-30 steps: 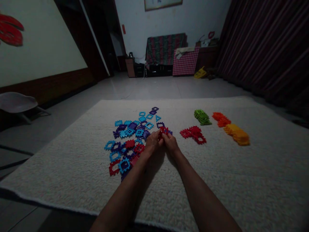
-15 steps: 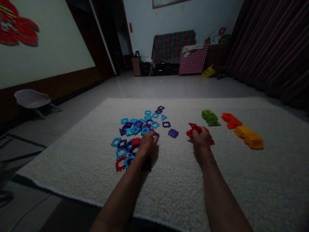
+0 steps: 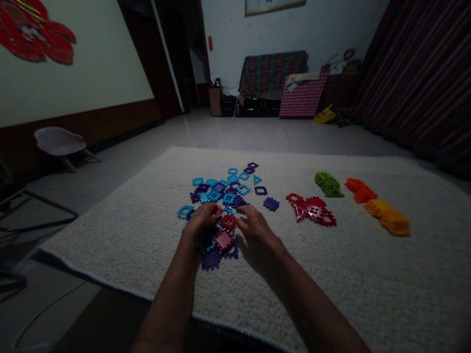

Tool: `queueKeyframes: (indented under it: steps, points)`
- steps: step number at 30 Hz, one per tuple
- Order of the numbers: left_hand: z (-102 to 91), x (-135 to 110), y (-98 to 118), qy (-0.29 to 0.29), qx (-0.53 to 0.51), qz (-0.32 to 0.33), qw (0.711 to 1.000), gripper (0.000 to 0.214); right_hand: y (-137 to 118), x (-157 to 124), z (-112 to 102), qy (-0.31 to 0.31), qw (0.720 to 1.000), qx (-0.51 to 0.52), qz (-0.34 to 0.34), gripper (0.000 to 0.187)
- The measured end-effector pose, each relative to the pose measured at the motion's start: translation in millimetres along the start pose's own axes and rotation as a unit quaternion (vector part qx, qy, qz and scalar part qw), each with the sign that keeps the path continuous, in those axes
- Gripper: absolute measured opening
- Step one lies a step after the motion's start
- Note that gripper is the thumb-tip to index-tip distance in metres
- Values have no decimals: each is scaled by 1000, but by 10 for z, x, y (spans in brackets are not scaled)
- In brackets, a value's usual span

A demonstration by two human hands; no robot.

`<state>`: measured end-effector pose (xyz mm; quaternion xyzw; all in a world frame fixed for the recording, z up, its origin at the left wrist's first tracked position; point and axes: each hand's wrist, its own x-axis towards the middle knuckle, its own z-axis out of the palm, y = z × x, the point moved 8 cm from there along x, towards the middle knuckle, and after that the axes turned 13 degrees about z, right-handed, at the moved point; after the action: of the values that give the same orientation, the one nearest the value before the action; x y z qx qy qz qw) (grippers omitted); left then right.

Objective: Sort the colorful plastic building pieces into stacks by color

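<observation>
A loose heap of interlocking plastic tiles in light blue point(image 3: 214, 195), purple point(image 3: 211, 260) and red lies on the pale quilted cover. My left hand point(image 3: 200, 219) is over the heap's left side, its fingers bent around the edge of a red tile point(image 3: 218, 212) that they partly hide. On the heap's right side is my right hand point(image 3: 255, 224), fingers apart and nothing in them, close to a red window tile point(image 3: 228, 222). A plain red square tile point(image 3: 224, 240) rests just below. Farther right sits a small cluster of red tiles point(image 3: 314, 211).
A green pile point(image 3: 328, 184), an orange pile point(image 3: 359, 189) and a yellow pile point(image 3: 388, 216) of tiles lie at the right. One purple tile point(image 3: 271, 204) is apart from the heap. Past the cover's far edge, a chair point(image 3: 61, 142) stands on the tiled floor at the left.
My right hand has let go of the red tiles at the right and moved left to the heap. My left hand has shifted left onto a red tile. The view has turned slightly.
</observation>
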<state>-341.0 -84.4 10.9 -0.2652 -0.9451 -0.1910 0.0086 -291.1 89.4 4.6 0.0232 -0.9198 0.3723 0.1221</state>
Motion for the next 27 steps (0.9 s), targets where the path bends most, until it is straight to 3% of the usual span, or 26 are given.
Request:
queueKeyframes:
  steps: [3, 8, 15, 18, 21, 24, 27]
  points:
    - [39, 17, 48, 10, 12, 51, 999, 23, -108, -26, 297, -54, 996, -63, 29, 29]
    - [128, 62, -14, 89, 4, 66, 994, 21, -148, 21, 334, -80, 985, -129, 82, 34]
    - [227, 79, -50, 164, 12, 64, 984, 46, 50, 105, 322, -54, 984, -63, 159, 37]
    - [212, 90, -45, 193, -3, 58, 980, 47, 172, 107, 237, -22, 984, 33, 172, 25]
    - [185, 107, -48, 220, -26, 49, 974, 45, 210, 82, 102, -12, 976, 146, 161, 27]
    - [168, 129, -43, 224, -40, 45, 973, 45, 143, 30, 49, -58, 971, 188, 135, 33]
    - [165, 147, -17, 215, -51, 55, 974, 44, 109, -63, 131, -122, 972, 150, 137, 27]
